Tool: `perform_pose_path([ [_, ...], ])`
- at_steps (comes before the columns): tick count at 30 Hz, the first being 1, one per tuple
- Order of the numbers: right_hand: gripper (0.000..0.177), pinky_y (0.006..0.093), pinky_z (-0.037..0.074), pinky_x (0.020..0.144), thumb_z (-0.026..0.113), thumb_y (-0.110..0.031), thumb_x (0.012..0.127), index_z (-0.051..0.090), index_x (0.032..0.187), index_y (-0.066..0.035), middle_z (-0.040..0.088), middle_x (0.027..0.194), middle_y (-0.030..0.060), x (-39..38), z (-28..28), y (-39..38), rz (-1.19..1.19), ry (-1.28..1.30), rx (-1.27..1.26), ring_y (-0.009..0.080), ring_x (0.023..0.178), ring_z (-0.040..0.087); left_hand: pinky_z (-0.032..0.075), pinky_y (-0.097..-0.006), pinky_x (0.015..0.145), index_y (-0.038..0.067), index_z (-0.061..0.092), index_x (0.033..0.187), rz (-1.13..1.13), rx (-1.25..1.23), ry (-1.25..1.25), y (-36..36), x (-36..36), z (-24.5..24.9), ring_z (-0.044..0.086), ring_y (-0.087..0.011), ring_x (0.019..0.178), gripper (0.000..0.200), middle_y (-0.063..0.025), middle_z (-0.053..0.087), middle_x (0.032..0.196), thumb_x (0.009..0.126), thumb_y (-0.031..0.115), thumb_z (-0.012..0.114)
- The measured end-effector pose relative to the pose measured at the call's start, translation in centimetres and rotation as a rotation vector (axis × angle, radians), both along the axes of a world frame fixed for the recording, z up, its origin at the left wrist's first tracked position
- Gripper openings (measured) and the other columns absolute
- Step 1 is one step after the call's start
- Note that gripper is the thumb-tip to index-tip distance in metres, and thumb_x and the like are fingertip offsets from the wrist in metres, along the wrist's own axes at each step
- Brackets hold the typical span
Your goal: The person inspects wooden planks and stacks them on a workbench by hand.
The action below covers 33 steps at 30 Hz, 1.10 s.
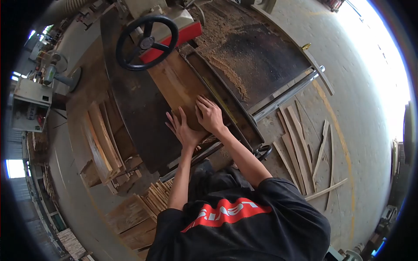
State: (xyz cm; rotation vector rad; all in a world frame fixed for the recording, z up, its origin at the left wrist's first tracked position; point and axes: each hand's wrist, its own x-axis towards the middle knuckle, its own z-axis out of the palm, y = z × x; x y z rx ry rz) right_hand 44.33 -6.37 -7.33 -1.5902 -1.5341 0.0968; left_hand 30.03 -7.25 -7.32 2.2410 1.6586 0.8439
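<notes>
A brown wooden board (174, 85) lies lengthwise on the dark machine table (143, 117), its far end passing beneath the red guard (187, 37). My left hand (186, 132) rests against the near left part of the board, thumb and fingers spread. Across the board's right side lies my right hand (210, 115), its fingers flat to slightly bent on the wood. Neither hand is wrapped around anything. A long metal fence (222, 100) with a yellow measuring strip runs just right of my right hand. The black handwheel (147, 42) stands over the board's far left side.
Sawdust (235, 78) covers parts of the right-hand table. A metal rail (287, 93) juts out on the right. Thin wood strips (300, 148) lie on the floor there. Curved planks (98, 139) are stacked at left, with more boards (135, 217) near my left side.
</notes>
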Motion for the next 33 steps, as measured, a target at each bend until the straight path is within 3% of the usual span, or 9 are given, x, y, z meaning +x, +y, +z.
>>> perform_pose_path([
  [12,0.014,0.0399,0.058,0.093,0.073,-0.011,0.086,0.076,0.096,-0.002,0.075,0.113,0.0128,-0.9,0.8,8.8,-0.048,-0.027,0.135,0.0292,0.110,0.071,0.027,-0.0627,0.119,-0.002,0.042,0.151,-0.057,0.086,-0.180,9.6,-0.5,0.0,0.028,-0.0553,0.146,0.127,-0.0411,0.036,0.148,0.050,0.055,0.094],
  [19,0.004,0.0367,0.062,0.079,0.075,-0.004,0.084,0.074,0.080,-0.003,0.076,0.091,0.0109,-1.5,2.0,13.3,-0.006,-0.026,0.180,0.0279,0.091,0.076,0.026,-0.0623,0.120,-0.002,0.043,0.150,-0.046,-0.016,-0.197,13.6,-1.4,2.4,0.027,-0.0562,0.146,0.130,-0.0408,0.033,0.151,0.047,0.060,0.094],
  [23,0.009,0.0361,0.062,0.075,0.073,-0.006,0.089,0.073,0.081,-0.003,0.076,0.091,0.0126,-1.5,1.8,15.8,0.066,-0.183,0.196,0.0275,0.087,0.076,0.021,-0.0631,0.121,-0.001,0.044,0.149,-0.176,-0.005,-0.022,16.4,-9.9,3.4,0.021,-0.0549,0.149,0.130,-0.0349,0.029,0.158,0.049,0.066,0.092],
  [27,0.021,0.0367,0.054,0.058,0.066,-0.009,0.097,0.070,0.077,-0.004,0.070,0.076,0.0099,-1.4,1.5,17.7,0.086,-0.267,0.197,0.0274,0.068,0.069,0.021,-0.0638,0.121,0.002,0.047,0.148,0.308,0.105,0.116,16.4,-24.0,8.3,0.019,-0.0549,0.149,0.116,-0.0310,0.031,0.158,0.061,0.068,0.088],
  [28,0.024,0.0370,0.052,0.055,0.065,-0.010,0.098,0.070,0.076,-0.004,0.068,0.073,0.0093,-1.4,1.4,17.9,0.088,-0.281,0.166,0.0273,0.063,0.066,0.022,-0.0651,0.120,0.003,0.045,0.149,0.414,0.058,-0.028,15.6,-28.2,6.9,0.021,-0.0560,0.148,0.118,-0.0315,0.034,0.156,0.061,0.069,0.088],
  [29,0.025,0.0369,0.050,0.054,0.065,-0.010,0.099,0.070,0.075,-0.004,0.066,0.071,0.0089,-3.5,2.3,17.5,0.079,-0.270,0.222,0.0269,0.061,0.064,0.023,-0.0662,0.119,0.005,0.040,0.154,0.546,0.091,0.092,14.0,-33.8,7.7,0.022,-0.0562,0.148,0.123,-0.0322,0.039,0.153,0.061,0.074,0.085],
  [31,0.026,0.0368,0.046,0.051,0.064,-0.010,0.099,0.069,0.074,-0.005,0.063,0.068,0.0083,-4.7,2.4,18.4,0.068,-0.236,0.331,0.0262,0.057,0.060,0.023,-0.0657,0.120,0.002,0.027,0.159,0.783,-0.183,0.091,12.7,-38.1,7.1,0.022,-0.0556,0.149,0.131,-0.0355,0.033,0.156,0.066,0.078,0.079],
  [33,0.019,0.0358,0.050,0.055,0.067,-0.006,0.095,0.070,0.076,-0.004,0.066,0.071,0.0084,-6.7,2.6,17.9,0.176,-0.178,0.275,0.0254,0.061,0.064,0.023,-0.0653,0.120,0.000,0.023,0.160,0.914,-0.360,0.116,11.8,-38.9,7.4,0.022,-0.0545,0.149,0.130,-0.0367,0.028,0.158,0.071,0.077,0.076],
])
